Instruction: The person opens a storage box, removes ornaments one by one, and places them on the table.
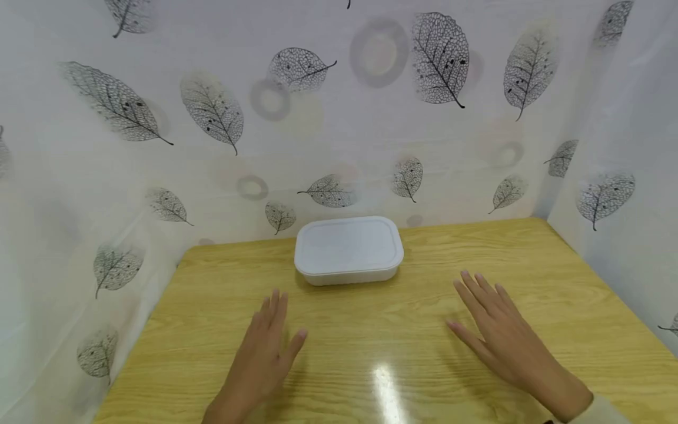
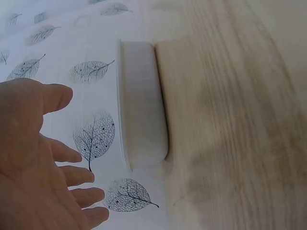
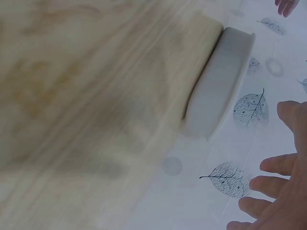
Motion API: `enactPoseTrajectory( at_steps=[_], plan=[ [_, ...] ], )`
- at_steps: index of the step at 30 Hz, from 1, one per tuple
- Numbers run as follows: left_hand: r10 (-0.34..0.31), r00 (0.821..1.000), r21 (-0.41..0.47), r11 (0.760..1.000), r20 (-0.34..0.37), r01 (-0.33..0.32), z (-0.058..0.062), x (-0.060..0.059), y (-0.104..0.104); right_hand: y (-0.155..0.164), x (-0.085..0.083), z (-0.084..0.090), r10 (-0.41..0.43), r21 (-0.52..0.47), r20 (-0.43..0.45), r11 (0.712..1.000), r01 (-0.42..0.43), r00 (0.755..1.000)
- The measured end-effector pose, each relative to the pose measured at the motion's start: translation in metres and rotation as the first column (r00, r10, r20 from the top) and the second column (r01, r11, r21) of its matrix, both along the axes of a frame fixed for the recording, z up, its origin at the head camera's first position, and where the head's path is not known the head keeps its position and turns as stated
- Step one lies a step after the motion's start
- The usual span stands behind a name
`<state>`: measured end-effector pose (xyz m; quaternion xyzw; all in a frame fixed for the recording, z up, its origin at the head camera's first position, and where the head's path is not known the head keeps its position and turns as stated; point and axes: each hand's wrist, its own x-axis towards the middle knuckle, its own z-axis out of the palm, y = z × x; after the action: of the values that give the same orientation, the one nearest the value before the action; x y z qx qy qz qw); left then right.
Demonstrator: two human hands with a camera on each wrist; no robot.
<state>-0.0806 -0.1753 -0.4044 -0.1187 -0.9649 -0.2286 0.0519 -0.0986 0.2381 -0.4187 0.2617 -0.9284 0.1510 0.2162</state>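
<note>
A white rectangular lidded container [image 1: 348, 249] sits at the back of the wooden table [image 1: 556, 277], close to the wall. My left hand [image 1: 267, 347] hovers flat over the table in front of and to the left of the container, fingers straight, holding nothing. My right hand [image 1: 495, 327] lies flat in front of and to the right of it, fingers spread, also holding nothing. The left wrist view shows the container [image 2: 141, 105] side on beyond my open left hand [image 2: 43, 158]. The right wrist view is blurred; the container [image 3: 216, 96] and my right fingers [image 3: 273, 187] appear.
White sheeting printed with grey leaves [image 1: 212, 112] walls the table at the back, left and right. A bright glare spot [image 1: 385, 383] lies on the table between my hands.
</note>
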Motion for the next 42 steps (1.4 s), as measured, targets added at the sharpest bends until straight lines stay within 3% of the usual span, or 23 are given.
enactPoseTrajectory(
  at_steps=[7, 14, 19, 28, 42],
  plan=[
    [-0.019, 0.997, 0.132, 0.991, 0.08, 0.008, 0.002, -0.02, -0.007, -0.018, -0.017, 0.012, 0.054, -0.008, -0.001, 0.999, -0.054, 0.999],
    [-0.056, 0.995, 0.193, 0.98, 0.088, 0.038, 0.005, -0.04, -0.007, -0.033, -0.036, 0.019, 0.098, -0.042, 0.051, 0.995, -0.096, 0.994],
    [-0.09, 0.993, 0.22, 0.973, 0.081, 0.07, 0.007, -0.054, -0.005, -0.043, -0.049, 0.021, 0.113, -0.064, 0.089, 0.992, -0.108, 0.99],
    [-0.09, 0.995, 0.244, 0.967, 0.048, 0.075, 0.006, -0.078, -0.001, -0.06, -0.075, 0.023, 0.123, -0.168, 0.292, 0.983, -0.076, 0.948],
    [-0.081, 0.997, 0.347, 0.935, 0.014, 0.072, -0.006, -0.112, 0.003, -0.083, -0.115, 0.015, 0.146, -0.286, 0.358, 0.957, -0.041, 0.922]
  ],
)
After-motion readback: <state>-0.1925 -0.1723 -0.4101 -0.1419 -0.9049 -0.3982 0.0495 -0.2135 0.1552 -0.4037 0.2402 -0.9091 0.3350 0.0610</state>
